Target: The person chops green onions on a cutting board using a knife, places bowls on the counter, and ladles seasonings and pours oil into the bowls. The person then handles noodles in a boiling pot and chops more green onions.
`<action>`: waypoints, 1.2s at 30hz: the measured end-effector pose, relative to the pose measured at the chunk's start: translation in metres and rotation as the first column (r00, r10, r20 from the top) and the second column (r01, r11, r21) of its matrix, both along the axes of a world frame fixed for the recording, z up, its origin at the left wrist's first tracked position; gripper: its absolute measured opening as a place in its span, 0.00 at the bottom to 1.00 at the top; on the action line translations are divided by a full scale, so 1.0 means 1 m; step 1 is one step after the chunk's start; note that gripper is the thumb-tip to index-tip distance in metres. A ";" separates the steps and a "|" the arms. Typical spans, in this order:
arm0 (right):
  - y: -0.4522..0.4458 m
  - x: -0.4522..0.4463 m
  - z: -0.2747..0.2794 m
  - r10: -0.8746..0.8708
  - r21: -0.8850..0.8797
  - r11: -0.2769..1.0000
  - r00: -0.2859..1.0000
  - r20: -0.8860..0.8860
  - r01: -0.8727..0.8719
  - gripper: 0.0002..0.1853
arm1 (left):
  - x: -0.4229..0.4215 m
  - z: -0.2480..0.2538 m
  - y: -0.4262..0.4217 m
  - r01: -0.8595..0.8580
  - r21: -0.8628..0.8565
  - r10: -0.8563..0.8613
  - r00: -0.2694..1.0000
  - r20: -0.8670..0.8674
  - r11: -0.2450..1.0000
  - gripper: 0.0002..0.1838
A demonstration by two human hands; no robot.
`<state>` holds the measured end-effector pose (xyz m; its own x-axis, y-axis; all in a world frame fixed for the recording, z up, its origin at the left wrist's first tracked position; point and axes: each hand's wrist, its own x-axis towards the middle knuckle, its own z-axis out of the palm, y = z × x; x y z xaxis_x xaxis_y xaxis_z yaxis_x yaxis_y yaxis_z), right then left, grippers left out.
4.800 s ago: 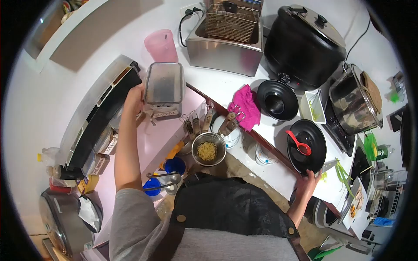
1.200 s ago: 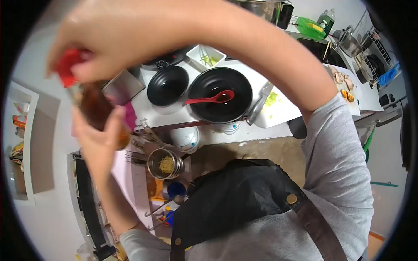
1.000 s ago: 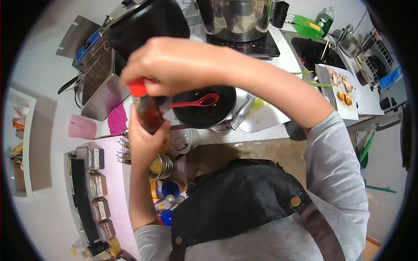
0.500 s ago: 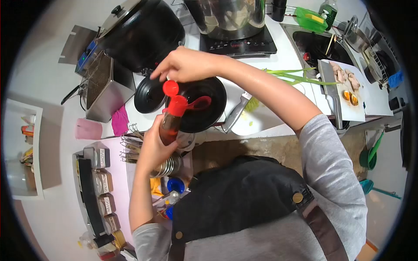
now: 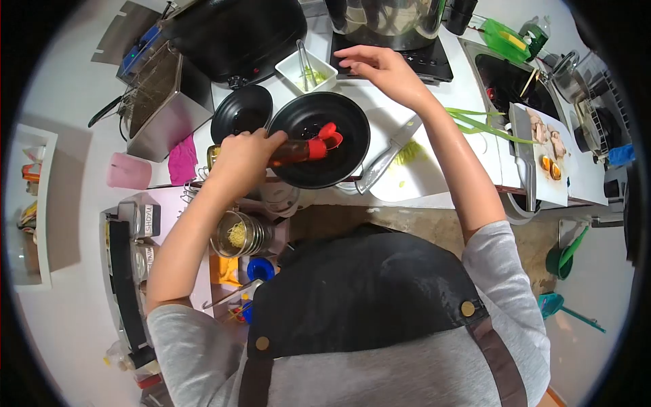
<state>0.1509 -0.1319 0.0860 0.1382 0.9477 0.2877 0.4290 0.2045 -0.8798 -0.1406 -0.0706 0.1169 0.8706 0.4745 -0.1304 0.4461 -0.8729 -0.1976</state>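
My left hand (image 5: 242,159) is wrapped round a bottle of dark red-brown liquid (image 5: 288,152) with a red flip-top cap, tilted sideways over the large black bowl (image 5: 298,122). The open cap covers much of the red spoon in that bowl. My right hand (image 5: 380,68) holds nothing, fingers apart, raised near the black induction cooker (image 5: 430,62). Left of the large bowl is a smaller black bowl (image 5: 237,112). Behind it stands a white square dish (image 5: 288,66) with sliced greens and tongs. A knife (image 5: 380,163) lies on the white cutting board (image 5: 434,178) beside chopped greens.
A metal fryer (image 5: 169,112), pink cloth (image 5: 182,161) and pink cup (image 5: 129,171) stand at the left. Noodles (image 5: 237,235) sit in a strainer below. Meat and halved eggs lie on a board (image 5: 553,190) at the right, near the sink (image 5: 468,51). A large pot (image 5: 390,24) stands on the cooker.
The bottle has gone from nearly upright to tilted sideways over the large bowl. My right hand has moved away from its opened cap, up and to the right.
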 end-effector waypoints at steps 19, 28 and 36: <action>-0.001 -0.009 -0.004 -0.171 0.011 0.985 0.984 0.049 0.170 0.17 | 0.017 -0.006 0.041 0.272 0.158 -0.297 0.941 0.164 0.949 0.24; 0.000 -0.001 -0.034 -0.275 -0.037 0.943 0.840 0.468 0.330 0.12 | -0.014 0.005 0.063 0.319 -0.345 -0.179 0.908 0.380 0.883 0.28; 0.009 -0.032 -0.048 -0.170 -0.445 0.826 0.907 0.386 0.344 0.10 | -0.045 0.028 0.084 0.056 -0.599 0.125 0.958 0.257 0.799 0.33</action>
